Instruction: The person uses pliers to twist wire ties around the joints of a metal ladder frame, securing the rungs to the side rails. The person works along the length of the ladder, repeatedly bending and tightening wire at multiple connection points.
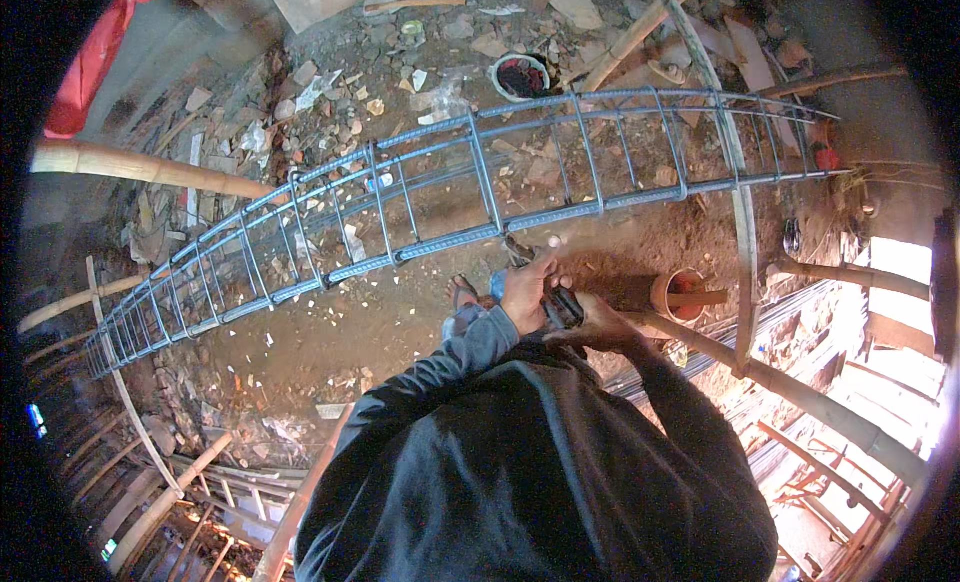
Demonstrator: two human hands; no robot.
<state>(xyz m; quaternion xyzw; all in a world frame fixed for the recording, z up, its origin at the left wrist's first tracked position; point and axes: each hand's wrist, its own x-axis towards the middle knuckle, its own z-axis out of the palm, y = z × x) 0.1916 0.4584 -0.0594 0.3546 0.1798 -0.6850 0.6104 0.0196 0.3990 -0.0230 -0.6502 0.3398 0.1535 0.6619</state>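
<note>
A long cage of blue-grey steel rebar (560, 218), with bars joined by square stirrups, stretches across the view in front of me. My left hand (530, 294) is closed just below its near bar, beside a dark, narrow tool end (517, 250) close to that bar. My right hand (598, 327) is wrapped around a dark, handle-like piece (563, 308) right next to the left hand. Whether these two dark parts belong to one tool, I cannot tell. Fingers partly hide what both hands grip.
A bent wooden strip (745, 267) crosses the cage at right, over bamboo poles (850, 427). An orange bucket (680, 292) stands right of my hands. Beyond the cage, a white-rimmed bucket (520, 77) sits among rubble. A sandalled foot (463, 292) shows below the cage.
</note>
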